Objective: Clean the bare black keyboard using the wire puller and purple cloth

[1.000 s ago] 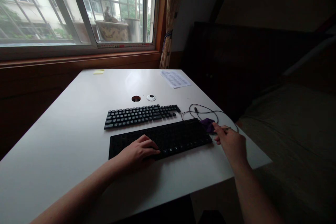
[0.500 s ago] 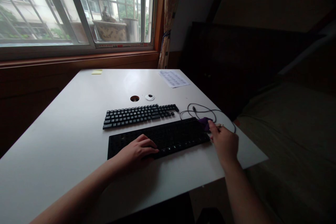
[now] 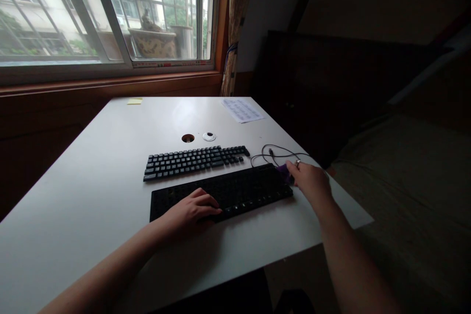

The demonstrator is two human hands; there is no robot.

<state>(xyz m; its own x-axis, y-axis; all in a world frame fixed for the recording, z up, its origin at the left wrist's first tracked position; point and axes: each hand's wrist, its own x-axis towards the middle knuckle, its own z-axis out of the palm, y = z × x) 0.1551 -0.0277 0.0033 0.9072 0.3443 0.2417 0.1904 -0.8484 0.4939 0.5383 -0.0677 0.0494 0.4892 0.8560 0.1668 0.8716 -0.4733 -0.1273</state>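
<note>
A black keyboard base (image 3: 235, 191) stripped of its keycaps lies slanted across the table. My left hand (image 3: 196, 206) is on its near left part, fingers curled over the surface and thumb by the front edge, gripping it. At the right end of the base, my right hand (image 3: 307, 176) pinches a purple cloth (image 3: 284, 172), which touches the base's side. Part of the cloth is hidden behind the fingers. Behind the base, loose keycaps (image 3: 184, 162) are laid out in keyboard order.
A thin black cable (image 3: 270, 151) loops behind my right hand. Farther back on the white table (image 3: 73, 181) are a round hole (image 3: 188, 138), its white cover (image 3: 209, 136), a printed sheet (image 3: 243, 110) and a yellow note (image 3: 134, 101). A window stands beyond.
My right hand has shifted slightly up and left with the cloth, its wrist turning. My left hand stays on the base.
</note>
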